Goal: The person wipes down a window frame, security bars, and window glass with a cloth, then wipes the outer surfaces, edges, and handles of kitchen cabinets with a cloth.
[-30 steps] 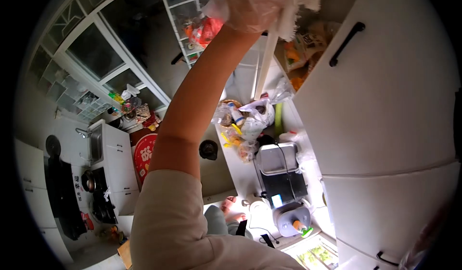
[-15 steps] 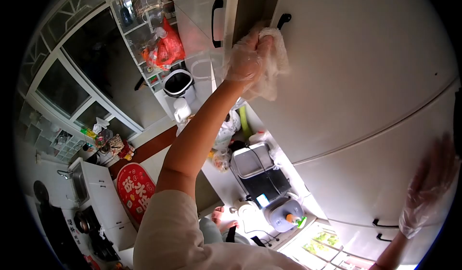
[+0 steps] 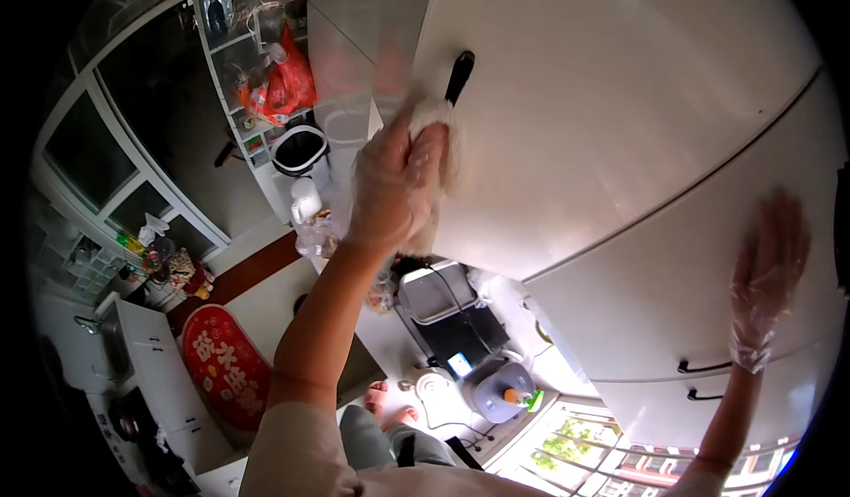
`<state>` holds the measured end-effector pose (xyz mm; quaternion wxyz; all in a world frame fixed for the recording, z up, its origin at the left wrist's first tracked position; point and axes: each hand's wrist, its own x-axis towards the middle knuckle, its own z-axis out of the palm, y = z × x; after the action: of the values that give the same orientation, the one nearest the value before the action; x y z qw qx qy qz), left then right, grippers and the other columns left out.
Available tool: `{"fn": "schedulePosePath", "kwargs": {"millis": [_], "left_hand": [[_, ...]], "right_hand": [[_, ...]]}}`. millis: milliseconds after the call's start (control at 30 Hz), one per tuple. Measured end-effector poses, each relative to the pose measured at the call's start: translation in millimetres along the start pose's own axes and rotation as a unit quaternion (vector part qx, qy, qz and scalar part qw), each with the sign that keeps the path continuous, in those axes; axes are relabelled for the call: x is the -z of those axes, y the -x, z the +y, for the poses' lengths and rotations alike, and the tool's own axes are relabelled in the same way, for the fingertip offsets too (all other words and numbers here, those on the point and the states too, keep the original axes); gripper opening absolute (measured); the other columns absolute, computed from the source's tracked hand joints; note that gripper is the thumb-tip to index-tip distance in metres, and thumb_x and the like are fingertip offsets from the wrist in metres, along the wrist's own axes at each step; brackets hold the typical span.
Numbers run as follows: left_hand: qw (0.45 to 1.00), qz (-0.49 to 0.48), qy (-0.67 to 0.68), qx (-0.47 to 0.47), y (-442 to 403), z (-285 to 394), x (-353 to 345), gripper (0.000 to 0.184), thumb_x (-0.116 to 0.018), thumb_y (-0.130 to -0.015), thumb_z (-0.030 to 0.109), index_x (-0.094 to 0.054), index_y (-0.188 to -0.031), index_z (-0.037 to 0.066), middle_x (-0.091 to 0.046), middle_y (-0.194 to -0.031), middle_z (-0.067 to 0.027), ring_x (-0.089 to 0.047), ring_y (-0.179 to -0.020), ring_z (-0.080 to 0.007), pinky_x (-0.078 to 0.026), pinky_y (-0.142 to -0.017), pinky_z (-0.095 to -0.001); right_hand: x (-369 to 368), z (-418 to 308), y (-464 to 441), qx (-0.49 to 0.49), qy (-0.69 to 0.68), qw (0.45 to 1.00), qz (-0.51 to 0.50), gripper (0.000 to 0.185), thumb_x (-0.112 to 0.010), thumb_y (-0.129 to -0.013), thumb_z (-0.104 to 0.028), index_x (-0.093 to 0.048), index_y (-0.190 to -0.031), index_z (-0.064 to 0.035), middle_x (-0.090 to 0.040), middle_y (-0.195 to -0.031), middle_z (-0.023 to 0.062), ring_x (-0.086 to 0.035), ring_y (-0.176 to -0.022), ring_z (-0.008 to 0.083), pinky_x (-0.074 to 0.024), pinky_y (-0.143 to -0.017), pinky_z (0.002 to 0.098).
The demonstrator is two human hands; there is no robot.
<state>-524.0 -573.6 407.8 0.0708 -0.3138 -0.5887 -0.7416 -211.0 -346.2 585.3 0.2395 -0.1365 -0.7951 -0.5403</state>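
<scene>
My left hand, in a clear plastic glove, is wrapped round a whitish cloth at the edge of a white cabinet door. The cloth covers the lower end of the black handle. Over on the right, my right hand, also gloved, lies flat against another white door with its fingers stretched out, above two black handles.
Below are a counter with a metal tray, a grey appliance and plastic bags. A bin, a white jug and a red bag stand left. A barred window is at the bottom.
The opened cabinet door has swung shut. My left hand came down from the top of the view with the cloth to the door's edge. My right hand has come into view on the right.
</scene>
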Motion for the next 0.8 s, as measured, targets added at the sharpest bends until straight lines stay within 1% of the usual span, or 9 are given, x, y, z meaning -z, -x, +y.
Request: {"fn": "schedulePosePath", "kwargs": {"millis": [67,167,233,333,433,500,600,733,800], "left_hand": [[0.997,-0.014,-0.07,0.003,28,25,12,0.023,-0.056,-0.095,0.017,-0.062,-0.11,0.002,-0.064,-0.086,-0.0044,-0.058,-0.074,-0.011,-0.048,-0.07,-0.0276],[0.99,-0.027,-0.077,-0.115,70,41,19,0.024,-0.055,-0.093,0.018,-0.059,-0.112,0.004,-0.065,-0.085,-0.0105,-0.063,-0.066,-0.0245,-0.051,-0.064,-0.0351],[0.978,-0.021,-0.09,-0.185,94,51,17,0.029,-0.057,-0.09,0.019,-0.055,-0.116,0.005,-0.064,-0.088,-0.016,-0.063,-0.073,-0.0372,-0.052,-0.065,-0.0398],[0.982,-0.055,-0.114,-0.141,126,74,10,0.046,-0.064,-0.083,0.012,-0.048,-0.126,0.006,-0.064,-0.099,-0.0168,-0.064,-0.083,-0.0388,-0.053,-0.076,-0.0434],[0.978,-0.047,-0.11,-0.172,149,79,-1,0.055,-0.068,-0.081,0.012,-0.044,-0.129,0.004,-0.063,-0.099,-0.0193,-0.064,-0.081,-0.0394,-0.053,-0.075,-0.045],[0.974,-0.043,-0.121,-0.188,159,88,-6,0.056,-0.069,-0.08,0.012,-0.044,-0.13,0.003,-0.063,-0.101,-0.0193,-0.066,-0.078,-0.0362,-0.055,-0.072,-0.0424],[0.972,-0.04,-0.093,-0.212,176,88,-4,0.049,-0.067,-0.081,0.01,-0.048,-0.127,0.005,-0.064,-0.105,-0.0153,-0.068,-0.078,-0.0319,-0.056,-0.068,-0.0368],[0.974,-0.01,-0.047,-0.222,226,57,24,0.026,-0.064,-0.086,0.017,-0.06,-0.11,0.007,-0.063,-0.106,-0.0136,-0.065,-0.091,-0.0308,-0.055,-0.076,-0.0358],[0.993,0.057,-0.054,-0.085,250,33,36,0.024,-0.059,-0.09,0.025,-0.061,-0.106,0.007,-0.062,-0.101,-0.0138,-0.063,-0.09,-0.0314,-0.052,-0.077,-0.0367]], "right_hand": [[-2,-1,3,0.003,-0.009,1.0,0.006,0.04,-0.047,-0.096,-0.031,-0.052,-0.133,-0.0161,-0.046,-0.144,0.0029,-0.034,-0.139,0.0255,-0.0206,-0.115,0.0475],[10,-4,1,-0.001,-0.066,0.998,-0.01,0.041,-0.049,-0.095,-0.034,-0.053,-0.132,-0.0151,-0.043,-0.146,0.003,-0.031,-0.14,0.0253,-0.0166,-0.117,0.046],[28,-18,-2,0.0,-0.198,0.98,-0.031,0.042,-0.056,-0.093,-0.028,-0.053,-0.13,-0.0107,-0.045,-0.143,0.0082,-0.036,-0.137,0.027,-0.0237,-0.114,0.0434],[49,-59,7,-0.035,-0.475,0.877,-0.073,0.041,-0.066,-0.087,-0.019,-0.057,-0.124,-0.0045,-0.059,-0.124,0.0129,-0.055,-0.116,0.027,-0.0427,-0.099,0.0375],[69,-119,0,-0.042,-0.673,0.733,-0.085,0.036,-0.066,-0.087,-0.016,-0.058,-0.119,-0.0023,-0.065,-0.112,0.0132,-0.064,-0.102,0.0249,-0.05,-0.09,0.0359],[83,-153,-6,-0.06,-0.781,0.614,-0.094,0.029,-0.062,-0.092,-0.016,-0.059,-0.116,0.0001,-0.065,-0.107,0.0129,-0.063,-0.103,0.0212,-0.0499,-0.092,0.0344],[114,-181,-5,-0.14,-0.874,0.456,-0.091,0.024,-0.057,-0.096,-0.021,-0.06,-0.103,0.0018,-0.065,-0.095,0.0086,-0.063,-0.087,0.0188,-0.0491,-0.082,0.0301],[115,-199,0,-0.162,-0.933,0.315,-0.058,0.043,-0.044,-0.1,-0.04,-0.056,-0.087,-0.0009,-0.06,-0.08,0.0094,-0.061,-0.077,0.0184,-0.0491,-0.076,0.0327],[105,-212,6,-0.148,-0.949,0.277,-0.028,0.047,-0.041,-0.101,-0.044,-0.053,-0.083,-0.0025,-0.057,-0.074,0.0085,-0.059,-0.071,0.0181,-0.0491,-0.071,0.0332]]}}
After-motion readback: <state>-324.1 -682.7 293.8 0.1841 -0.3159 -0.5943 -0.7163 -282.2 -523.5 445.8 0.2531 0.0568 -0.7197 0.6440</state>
